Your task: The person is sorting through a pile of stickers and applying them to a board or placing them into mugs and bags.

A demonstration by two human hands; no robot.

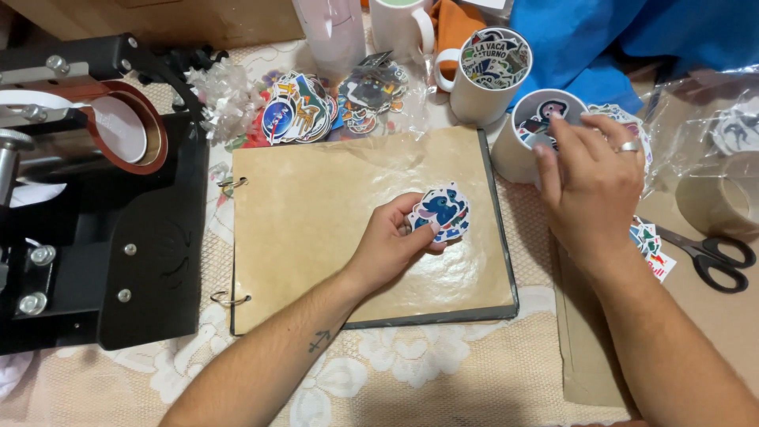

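My left hand [393, 239] holds a small stack of blue cartoon stickers [441, 210] over the brown page of an open ring-bound album [332, 229]. My right hand [591, 178], with a ring on one finger, hovers with fingers spread at the rim of a white mug [522, 141] filled with stickers. It holds nothing that I can see. A second white mug [484, 75], also stuffed with stickers, stands just behind the first.
A black mug heat press [95, 190] fills the left side. Loose sticker piles [296, 111] lie behind the album. Black scissors [711, 255], a tape roll [723, 198] and clear plastic wrap sit at the right. Blue cloth [617, 39] lies at the back right.
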